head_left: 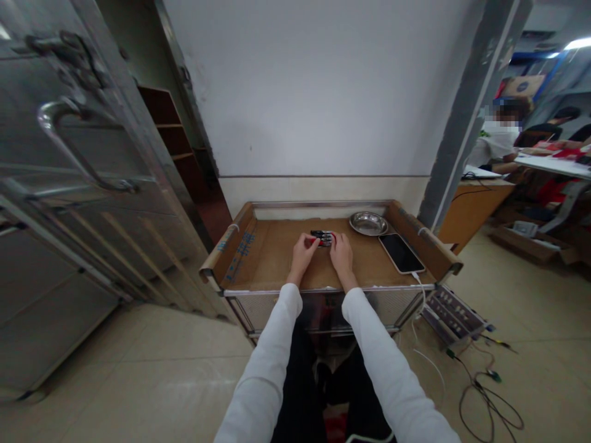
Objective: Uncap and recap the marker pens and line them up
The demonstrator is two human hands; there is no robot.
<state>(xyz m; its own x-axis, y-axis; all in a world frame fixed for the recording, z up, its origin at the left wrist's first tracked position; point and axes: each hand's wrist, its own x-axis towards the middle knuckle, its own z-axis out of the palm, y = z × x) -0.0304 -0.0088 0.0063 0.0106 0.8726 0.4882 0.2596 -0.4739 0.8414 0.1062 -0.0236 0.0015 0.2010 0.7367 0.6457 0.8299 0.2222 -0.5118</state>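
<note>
Small bundle of black, red and silvery pieces sat just below the centre of the frame, over the brown cardboard lining a trolley top; too small to tell what each piece was. Both hands worked at it, one from either side. Handling it well, in my judgement, called for fingertips rather than palms: light, even pressure from both ends, pieces kept side by side and low over the cardboard, so a slipped one would land flat and near. Slow turns seemed safer, as narrow pieces would likely roll or fan out if squeezed unevenly. Pose: left hand came in from the lower left, thumb and fingers drawn together at the bundle's near left edge; right hand mirrored it, fingers curled at the right end. Hands apart from each other, the bundle between; could not tell how firmly either was clamped on it. Forearms in white sleeves ran up from the bottom edge, converging. Metal dish and phone lay right of the hands, touching neither.
</note>
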